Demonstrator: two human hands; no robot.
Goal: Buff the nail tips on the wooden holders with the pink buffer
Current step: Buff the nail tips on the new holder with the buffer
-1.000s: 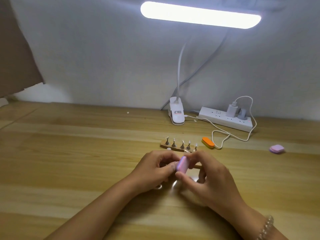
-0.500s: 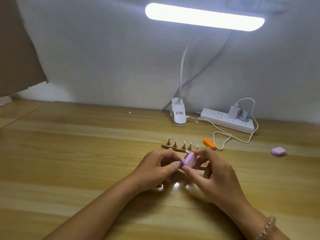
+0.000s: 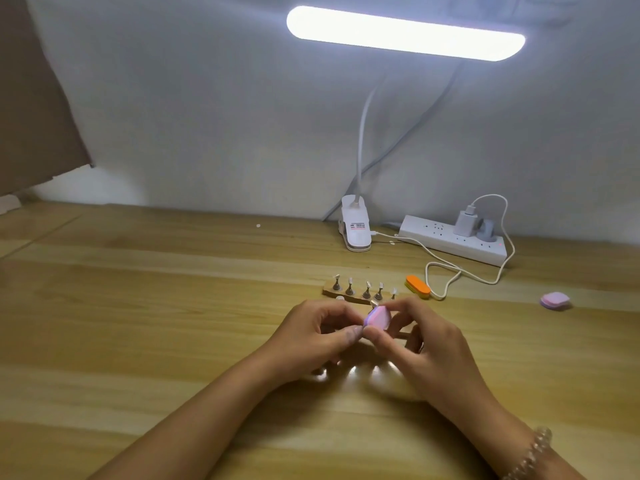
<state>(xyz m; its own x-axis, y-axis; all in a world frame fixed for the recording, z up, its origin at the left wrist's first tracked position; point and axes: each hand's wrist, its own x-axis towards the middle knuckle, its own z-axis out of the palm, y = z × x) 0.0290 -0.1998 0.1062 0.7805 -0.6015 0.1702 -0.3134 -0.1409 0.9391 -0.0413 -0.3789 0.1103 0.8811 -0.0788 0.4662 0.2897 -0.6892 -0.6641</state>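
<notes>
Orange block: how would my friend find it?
Find the white power strip by the wall and follow the white cable down to the loop. Between that loop and the wooden holder lies the orange block. It is the only orange thing; the held buffer and the spare pad are pink.

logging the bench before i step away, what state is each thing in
desk lamp, lit
power strip, charger plugged in
pink buffer, pinched in the right hand, off the table
left hand, fingertips pinched beside the buffer, what they hold is hidden
wooden holder, flat on the table, nail tips standing on it
orange buffer, lying loose on the table
spare pink buffer, lying loose, far right
</notes>
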